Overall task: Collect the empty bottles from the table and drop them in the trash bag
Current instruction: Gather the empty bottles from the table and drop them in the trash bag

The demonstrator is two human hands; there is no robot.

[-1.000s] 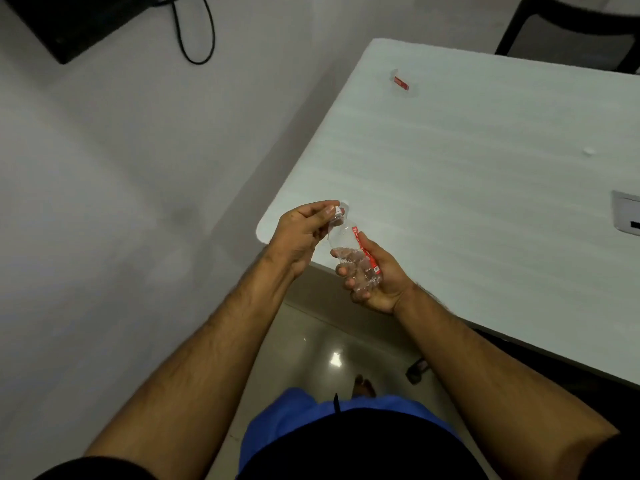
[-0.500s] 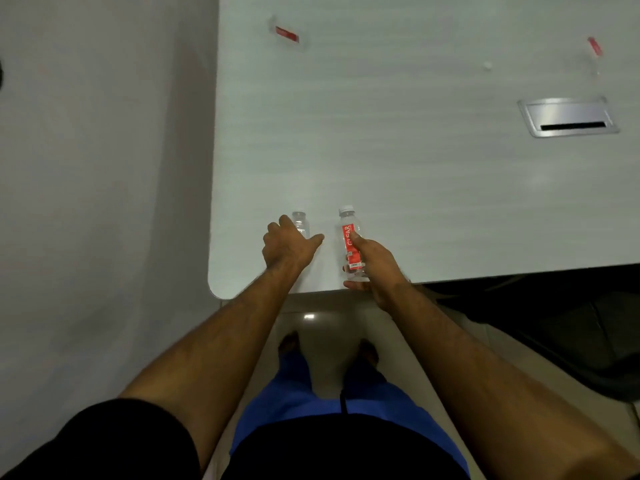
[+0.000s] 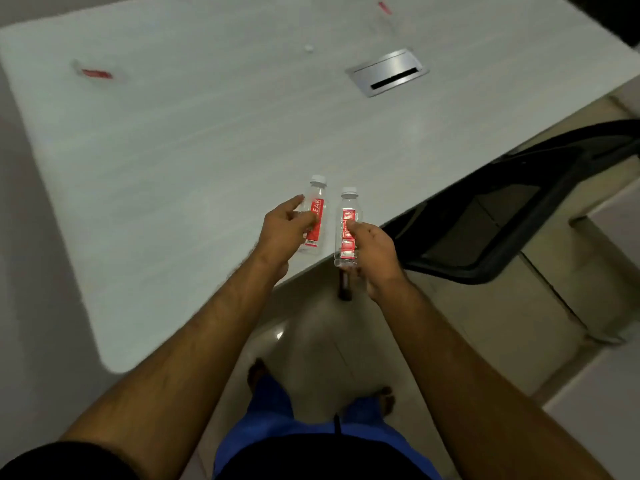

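Note:
Two small clear bottles with red labels and white caps are at the near edge of the pale table point(image 3: 173, 168). My left hand point(image 3: 282, 230) grips the left bottle point(image 3: 316, 216) by its side. My right hand point(image 3: 375, 252) holds the right bottle point(image 3: 348, 226), whose base sticks out past the table edge. Another clear bottle with a red label point(image 3: 92, 73) lies far left on the table, and a further one point(image 3: 384, 8) is blurred at the far edge. No trash bag is in view.
A silver cable hatch point(image 3: 388, 71) is set into the table at the far right. A loose white cap point(image 3: 308, 48) lies near it. A black chair point(image 3: 512, 209) stands right of my right hand. Tiled floor and my feet are below.
The view has swung left, so the table now slants. My left hand has closed around the second bottle. Both bottles are now held side by side at the table edge.

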